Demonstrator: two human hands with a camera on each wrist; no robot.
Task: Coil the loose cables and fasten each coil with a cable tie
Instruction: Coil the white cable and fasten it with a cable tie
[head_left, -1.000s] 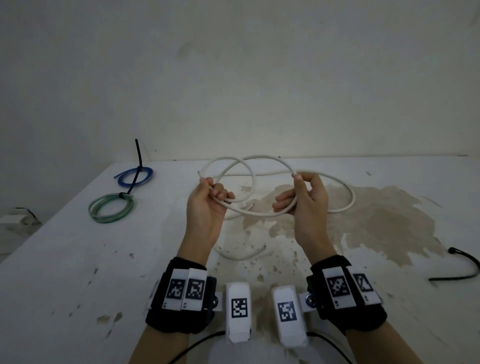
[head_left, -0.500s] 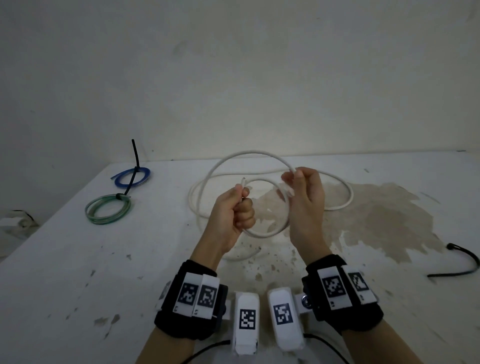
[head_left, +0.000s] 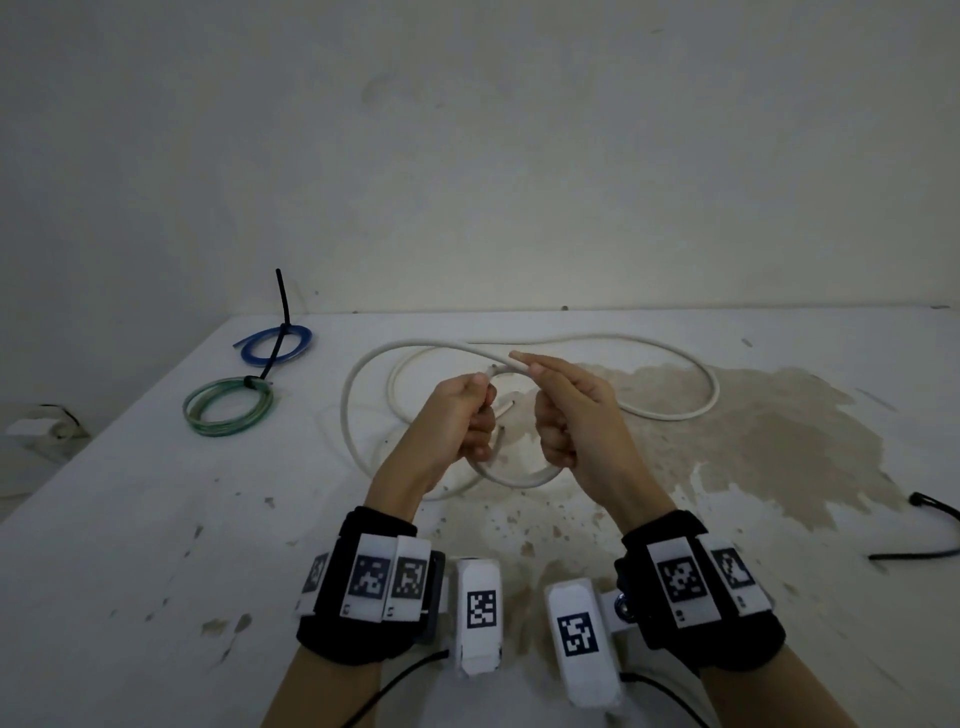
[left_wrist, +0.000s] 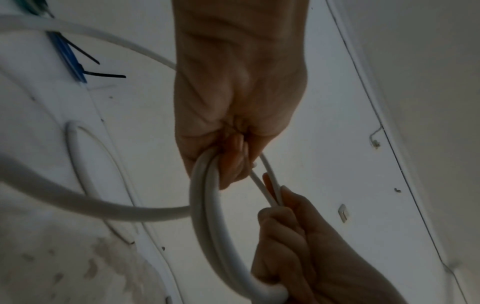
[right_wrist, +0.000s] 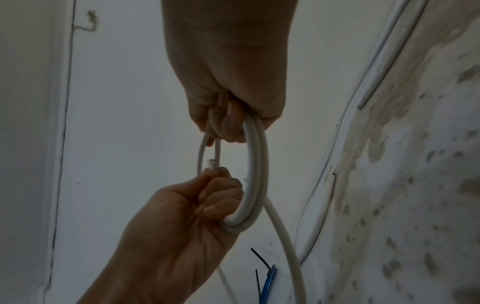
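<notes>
Both hands are closed on the white cable (head_left: 670, 410) above the worktop (head_left: 130, 519). The left hand (head_left: 457, 421) clamps two stacked turns so the coil keeps its size. The right hand (head_left: 571, 415) grips the opposite side, feeding on slack that trails beyond its grip. No tie fitted yet.

white cable (head_left: 675, 410) loops — tabletop (head_left: 156, 519) bare elsewhere

The white surface (head_left: 130, 519) is chipped and carries a broad brown stain (head_left: 769, 441) right of centre. At far left lie a blue coil (head_left: 244, 347) and, just nearer, a green coil (head_left: 228, 408), each bound with a black cable tie. Loose loops of white cable (head_left: 675, 413) rest mid-surface. A loose black cable tie (head_left: 930, 525) lies at the right edge.
</notes>
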